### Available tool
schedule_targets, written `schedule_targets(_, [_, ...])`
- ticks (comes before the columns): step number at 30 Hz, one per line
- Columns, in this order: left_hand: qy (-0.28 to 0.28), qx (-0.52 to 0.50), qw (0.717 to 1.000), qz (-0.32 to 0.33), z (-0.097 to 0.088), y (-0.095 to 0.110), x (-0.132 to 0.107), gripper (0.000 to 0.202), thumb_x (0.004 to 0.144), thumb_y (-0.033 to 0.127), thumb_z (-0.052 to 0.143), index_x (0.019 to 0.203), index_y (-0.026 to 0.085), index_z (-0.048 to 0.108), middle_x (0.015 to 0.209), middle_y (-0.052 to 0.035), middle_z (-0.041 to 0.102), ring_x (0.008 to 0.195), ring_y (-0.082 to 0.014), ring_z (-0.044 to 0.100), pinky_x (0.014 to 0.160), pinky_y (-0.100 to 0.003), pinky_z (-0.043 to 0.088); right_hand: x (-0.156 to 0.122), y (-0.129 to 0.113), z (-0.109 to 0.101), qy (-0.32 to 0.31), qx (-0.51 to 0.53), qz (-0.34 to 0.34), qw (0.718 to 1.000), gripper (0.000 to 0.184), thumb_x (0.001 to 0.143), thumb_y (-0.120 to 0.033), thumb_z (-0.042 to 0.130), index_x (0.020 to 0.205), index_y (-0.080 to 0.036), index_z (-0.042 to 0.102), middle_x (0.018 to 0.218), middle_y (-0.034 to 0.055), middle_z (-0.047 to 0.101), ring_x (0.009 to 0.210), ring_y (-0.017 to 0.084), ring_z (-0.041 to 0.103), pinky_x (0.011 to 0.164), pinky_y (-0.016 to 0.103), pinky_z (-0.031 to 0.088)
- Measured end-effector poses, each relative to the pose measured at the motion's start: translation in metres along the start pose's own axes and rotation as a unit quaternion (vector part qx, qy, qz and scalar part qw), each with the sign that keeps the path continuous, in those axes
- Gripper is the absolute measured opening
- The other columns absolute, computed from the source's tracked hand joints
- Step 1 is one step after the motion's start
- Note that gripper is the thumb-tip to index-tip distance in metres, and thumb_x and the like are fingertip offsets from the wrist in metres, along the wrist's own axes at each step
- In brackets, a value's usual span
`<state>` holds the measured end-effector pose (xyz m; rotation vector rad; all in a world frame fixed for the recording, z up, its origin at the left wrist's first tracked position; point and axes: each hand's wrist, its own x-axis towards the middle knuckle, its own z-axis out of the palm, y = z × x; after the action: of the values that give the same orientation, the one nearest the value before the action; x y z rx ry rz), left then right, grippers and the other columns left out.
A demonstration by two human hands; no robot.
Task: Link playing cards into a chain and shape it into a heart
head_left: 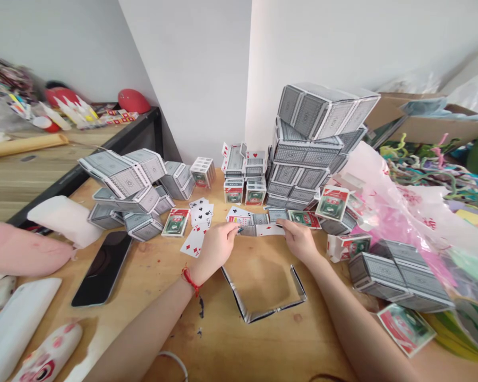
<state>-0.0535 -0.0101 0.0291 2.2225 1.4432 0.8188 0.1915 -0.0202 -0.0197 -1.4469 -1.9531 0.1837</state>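
My left hand point(217, 246) and my right hand point(300, 240) each pinch one end of a short row of joined playing cards point(261, 230), held just above the wooden table point(239, 339). Both hands are closed on it. A red string circles my left wrist. In front of my hands stands a three-sided wall of upright cards point(263, 294), open toward the far side. Loose face-up cards point(199, 223) lie left of my left hand. Beyond the hands sit small card cubes point(245, 183).
A tall stack of card blocks point(316, 143) rises at the back right, more blocks point(129, 188) lie at left and at right point(398, 278). A black phone point(103, 268) lies at left. Card boxes point(406, 329), a pink plastic bag point(394, 212) and pipe cleaners crowd the right side.
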Motion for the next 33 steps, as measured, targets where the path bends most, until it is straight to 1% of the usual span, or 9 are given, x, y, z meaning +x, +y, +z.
schedule_targets(4, [0.011,0.001,1.0,-0.006,0.002,-0.001,0.001,0.022,0.083,0.018,0.046,0.093,0.02,0.066,0.088,-0.0038,0.07,0.079,-0.0177,0.066,0.072,-0.029,0.051,-0.001,-0.004,0.004,0.017,-0.015,-0.005,1.0,0.034,0.08,-0.013,0.035,0.096,-0.021,0.064,0.078,0.0063,0.067,0.065,0.017,0.06,0.06,0.026,0.045])
schedule_targets(11, [0.007,0.001,1.0,-0.012,0.002,-0.002,0.0,0.022,0.083,0.02,0.047,0.094,0.02,0.066,0.089,-0.0042,0.07,0.078,-0.0177,0.066,0.07,-0.029,0.051,-0.003,-0.009,0.005,0.068,-0.055,-0.017,0.996,0.036,0.08,-0.012,0.034,0.093,-0.021,0.065,0.065,0.0048,0.063,0.058,0.016,0.057,0.056,0.025,0.042])
schedule_targets(17, [-0.009,-0.024,1.0,-0.013,0.002,-0.004,0.0,0.023,0.083,0.021,0.047,0.097,0.02,0.066,0.091,-0.0044,0.07,0.081,-0.0178,0.065,0.072,-0.03,0.051,0.0,-0.01,-0.002,0.044,0.016,0.007,0.999,0.031,0.081,-0.016,0.036,0.09,-0.022,0.064,0.071,0.0047,0.065,0.061,0.016,0.059,0.057,0.025,0.044])
schedule_targets(21, [-0.01,-0.03,0.999,-0.017,0.001,-0.003,0.0,0.023,0.084,0.021,0.047,0.097,0.021,0.066,0.092,-0.004,0.07,0.082,-0.0182,0.065,0.072,-0.03,0.051,-0.001,-0.013,-0.003,0.008,0.092,0.052,0.994,0.019,0.082,-0.028,0.045,0.087,-0.022,0.062,0.068,0.0039,0.065,0.055,0.015,0.058,0.054,0.025,0.046])
schedule_targets(23, [-0.011,-0.031,0.999,-0.015,0.001,-0.003,0.0,0.023,0.084,0.021,0.047,0.097,0.021,0.066,0.092,-0.0036,0.07,0.082,-0.0183,0.065,0.072,-0.03,0.051,-0.001,-0.014,-0.003,-0.024,0.16,0.088,0.983,0.02,0.082,-0.033,0.047,0.09,-0.021,0.06,0.061,0.0026,0.063,0.049,0.015,0.056,0.049,0.025,0.046])
schedule_targets(25, [-0.012,-0.029,0.999,-0.016,0.002,-0.002,0.0,0.023,0.084,0.021,0.047,0.097,0.021,0.066,0.093,-0.0034,0.07,0.082,-0.0182,0.065,0.071,-0.031,0.051,-0.001,-0.014,-0.002,-0.064,0.246,0.124,0.959,0.023,0.083,-0.037,0.048,0.092,-0.019,0.059,0.059,0.002,0.062,0.047,0.015,0.056,0.047,0.026,0.047])
schedule_targets(27, [-0.011,-0.024,1.0,-0.017,0.002,-0.002,-0.001,0.023,0.084,0.02,0.046,0.097,0.021,0.066,0.093,-0.0032,0.07,0.081,-0.018,0.065,0.072,-0.031,0.051,-0.001,-0.013,-0.002,-0.105,0.304,0.144,0.936,0.026,0.083,-0.04,0.047,0.084,-0.018,0.06,0.059,0.0028,0.063,0.048,0.016,0.058,0.05,0.028,0.049])
schedule_targets(30, [-0.009,-0.017,1.0,-0.017,0.002,-0.001,-0.001,0.024,0.084,0.019,0.046,0.097,0.02,0.066,0.093,-0.0037,0.07,0.081,-0.0179,0.065,0.072,-0.031,0.051,-0.001,-0.011,-0.001,-0.125,0.303,0.147,0.933,0.032,0.085,-0.041,0.044,0.078,-0.017,0.063,0.056,0.0025,0.062,0.049,0.015,0.058,0.052,0.028,0.049])
schedule_targets(33, [-0.01,-0.016,1.0,-0.018,0.001,-0.001,-0.001,0.024,0.084,0.019,0.046,0.097,0.02,0.066,0.092,-0.0041,0.07,0.081,-0.0182,0.065,0.071,-0.031,0.051,-0.002,-0.008,0.003,-0.1,0.286,0.144,0.942,0.033,0.085,-0.04,0.042,0.09,-0.017,0.066,0.058,0.0016,0.063,0.049,0.014,0.058,0.051,0.027,0.049])
